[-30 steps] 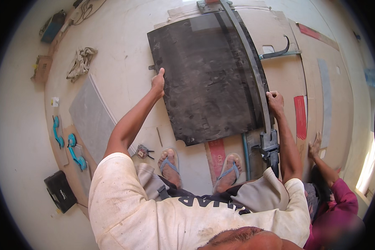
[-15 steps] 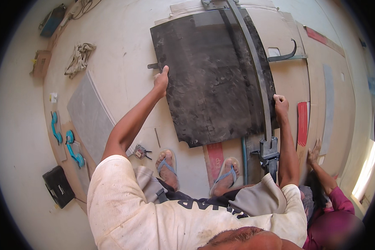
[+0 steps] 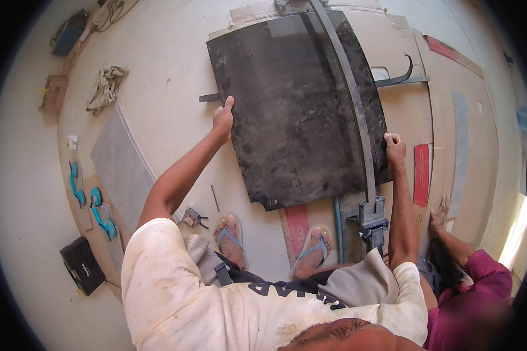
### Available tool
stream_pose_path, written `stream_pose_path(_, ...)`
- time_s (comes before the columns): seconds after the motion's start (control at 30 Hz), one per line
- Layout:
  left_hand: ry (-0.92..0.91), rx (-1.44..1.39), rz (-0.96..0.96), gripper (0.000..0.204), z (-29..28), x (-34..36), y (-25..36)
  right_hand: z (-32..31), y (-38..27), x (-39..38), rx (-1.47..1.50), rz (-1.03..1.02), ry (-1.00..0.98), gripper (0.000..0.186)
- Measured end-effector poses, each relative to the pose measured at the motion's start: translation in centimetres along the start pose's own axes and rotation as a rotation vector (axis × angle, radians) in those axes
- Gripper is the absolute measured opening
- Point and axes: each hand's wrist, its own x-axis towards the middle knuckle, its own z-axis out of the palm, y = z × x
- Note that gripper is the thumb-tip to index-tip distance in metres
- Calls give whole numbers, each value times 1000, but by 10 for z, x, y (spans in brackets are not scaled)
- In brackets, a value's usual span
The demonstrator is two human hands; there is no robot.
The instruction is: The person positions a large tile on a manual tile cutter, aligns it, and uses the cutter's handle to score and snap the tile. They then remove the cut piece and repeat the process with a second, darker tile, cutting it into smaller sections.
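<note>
A large, dusty black tile lies under the long metal rail of a manual tile cutter. The rail crosses the tile lengthwise, close to its right side. My left hand grips the tile's left edge, thumb on top and fingers hidden beneath. On the opposite edge, my right hand is closed around the rim, just right of the rail. A dark curved arm sticks out past the right edge, and a short dark bar shows beyond the left edge.
My feet stand near the tile's front edge, beside a small tool. Left are a grey tile, teal suction lifters, a cloth and a black case. A co-worker's hand rests on cardboard at right.
The near end of the tile has shifted slightly right relative to the rail, with both hands still gripping its edges. The whole view has drifted a little.
</note>
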Motion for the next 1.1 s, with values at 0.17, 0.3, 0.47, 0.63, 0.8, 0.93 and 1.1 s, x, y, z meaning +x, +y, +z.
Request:
stream_pose_path(0.17,-11,-55,15,52,11,-31,8,-8,-5,-13,14,84,-48,21)
stream_pose_path(0.3,-53,-79,22,49,10,-34,9,-8,1,-14,85,92,-51,21)
stream_pose_path(0.47,-105,-117,26,48,12,-42,16,-8,-3,-16,75,62,-60,22)
stream_pose_path(0.63,-83,-204,-9,45,23,-52,27,-7,-12,-19,114,98,-67,18)
stream_pose_path(0.8,-93,-234,1,45,20,-48,26,-5,-13,-14,89,76,-71,18)
stream_pose_path(0.93,-99,-223,-26,44,20,-45,26,-4,-5,-6,106,34,-67,18)
stream_pose_path(1.1,-158,-236,21,45,17,-43,24,-2,0,-4,146,85,-59,22)
